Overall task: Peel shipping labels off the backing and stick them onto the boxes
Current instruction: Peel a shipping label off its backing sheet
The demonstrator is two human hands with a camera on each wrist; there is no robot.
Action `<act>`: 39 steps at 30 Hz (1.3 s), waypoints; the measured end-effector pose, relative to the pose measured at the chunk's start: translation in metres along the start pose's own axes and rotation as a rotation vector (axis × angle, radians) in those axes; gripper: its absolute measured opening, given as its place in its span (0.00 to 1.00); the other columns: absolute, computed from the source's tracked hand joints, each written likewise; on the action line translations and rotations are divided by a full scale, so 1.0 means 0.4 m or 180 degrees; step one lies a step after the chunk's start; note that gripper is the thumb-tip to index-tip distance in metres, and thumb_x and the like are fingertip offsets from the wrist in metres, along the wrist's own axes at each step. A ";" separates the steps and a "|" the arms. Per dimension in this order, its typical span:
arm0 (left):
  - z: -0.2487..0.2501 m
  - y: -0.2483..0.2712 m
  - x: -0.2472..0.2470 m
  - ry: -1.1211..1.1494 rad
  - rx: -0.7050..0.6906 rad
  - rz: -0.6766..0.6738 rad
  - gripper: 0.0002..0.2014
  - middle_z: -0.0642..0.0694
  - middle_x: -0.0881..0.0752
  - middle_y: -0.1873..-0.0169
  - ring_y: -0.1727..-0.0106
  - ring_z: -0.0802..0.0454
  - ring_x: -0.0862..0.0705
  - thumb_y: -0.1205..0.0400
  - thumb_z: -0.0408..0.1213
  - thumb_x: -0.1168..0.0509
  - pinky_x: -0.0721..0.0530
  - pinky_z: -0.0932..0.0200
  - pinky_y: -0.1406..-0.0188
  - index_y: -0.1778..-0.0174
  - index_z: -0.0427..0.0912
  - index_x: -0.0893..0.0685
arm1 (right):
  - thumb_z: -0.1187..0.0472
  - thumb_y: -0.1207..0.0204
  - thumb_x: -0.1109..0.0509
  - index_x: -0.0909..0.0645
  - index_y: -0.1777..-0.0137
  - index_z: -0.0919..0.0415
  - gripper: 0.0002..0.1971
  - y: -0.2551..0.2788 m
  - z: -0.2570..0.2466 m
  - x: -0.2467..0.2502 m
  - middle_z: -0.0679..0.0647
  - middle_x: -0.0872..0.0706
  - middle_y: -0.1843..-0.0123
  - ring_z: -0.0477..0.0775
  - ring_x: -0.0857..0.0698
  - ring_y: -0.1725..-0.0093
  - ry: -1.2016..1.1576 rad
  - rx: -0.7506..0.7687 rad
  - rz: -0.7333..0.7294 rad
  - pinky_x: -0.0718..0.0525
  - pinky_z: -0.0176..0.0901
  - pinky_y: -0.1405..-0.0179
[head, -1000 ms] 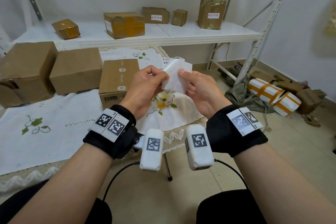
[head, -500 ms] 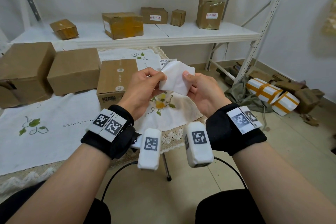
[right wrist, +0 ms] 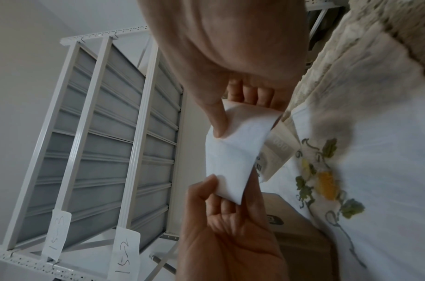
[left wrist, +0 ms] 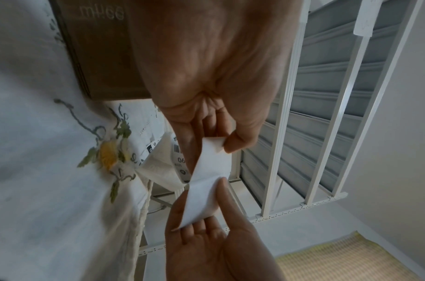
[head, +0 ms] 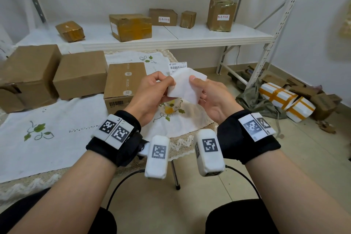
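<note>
white label sheet [head: 185, 84] pinched at opposite edges by left hand [head: 150, 94] and right hand [head: 212, 99], both grips closed

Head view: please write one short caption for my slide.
Both hands, left and right, pinch a white label sheet above the embroidered tablecloth.

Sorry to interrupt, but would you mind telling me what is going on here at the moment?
A person is working a white label sheet between both hands over a cloth-covered table. The left hand pinches its left edge and the right hand pinches the right side. Whether the label is fully off its backing cannot be told. A printed label lies on the cloth behind the hands. The nearest cardboard box stands just left of the hands, and no label shows on its top.
</note>
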State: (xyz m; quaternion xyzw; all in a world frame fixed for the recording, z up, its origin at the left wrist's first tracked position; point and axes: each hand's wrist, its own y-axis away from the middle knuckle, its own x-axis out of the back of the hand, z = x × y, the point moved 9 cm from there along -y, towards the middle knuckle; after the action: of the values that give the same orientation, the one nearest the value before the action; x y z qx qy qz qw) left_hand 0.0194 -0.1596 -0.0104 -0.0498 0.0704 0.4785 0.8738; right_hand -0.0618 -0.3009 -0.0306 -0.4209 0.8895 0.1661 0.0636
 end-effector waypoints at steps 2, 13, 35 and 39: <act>-0.006 -0.004 0.004 0.0084 0.0036 0.0048 0.15 0.36 0.16 0.55 0.52 0.42 0.14 0.16 0.27 0.33 0.10 0.61 0.66 0.67 0.42 0.27 | 0.65 0.19 0.23 0.15 0.46 0.64 0.06 0.001 0.000 0.001 0.59 0.07 0.47 0.60 0.09 0.45 -0.0059 -0.0019 0.0017 0.12 0.56 0.34; -0.014 -0.013 0.011 0.0335 0.0083 0.0130 0.17 0.42 0.15 0.55 0.54 0.47 0.13 0.15 0.27 0.34 0.08 0.59 0.61 0.69 0.42 0.29 | 0.67 0.18 0.25 0.18 0.35 0.72 0.14 -0.006 0.008 0.019 0.65 0.08 0.41 0.66 0.09 0.39 -0.0021 -0.0180 0.0188 0.12 0.64 0.34; -0.012 -0.013 0.022 0.0744 0.0207 0.0276 0.04 0.40 0.17 0.51 0.49 0.46 0.11 0.12 0.30 0.38 0.06 0.56 0.56 0.52 0.37 0.25 | 0.74 0.22 0.24 0.15 0.37 0.64 0.15 0.003 0.004 -0.008 0.62 0.07 0.44 0.59 0.08 0.51 -0.0029 -0.0093 -0.0096 0.08 0.60 0.42; -0.008 -0.012 0.020 0.0741 0.0219 0.0241 0.04 0.40 0.17 0.51 0.49 0.45 0.10 0.11 0.29 0.39 0.06 0.54 0.54 0.52 0.36 0.26 | 0.74 0.21 0.25 0.16 0.39 0.65 0.13 0.000 -0.005 0.001 0.60 0.08 0.48 0.57 0.08 0.54 0.0009 -0.0030 0.0009 0.06 0.54 0.49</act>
State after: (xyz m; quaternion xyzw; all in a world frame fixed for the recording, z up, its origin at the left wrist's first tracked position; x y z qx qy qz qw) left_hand 0.0274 -0.1560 -0.0148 -0.0722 0.1896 0.4994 0.8423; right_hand -0.0620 -0.3020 -0.0289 -0.4202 0.8894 0.1698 0.0601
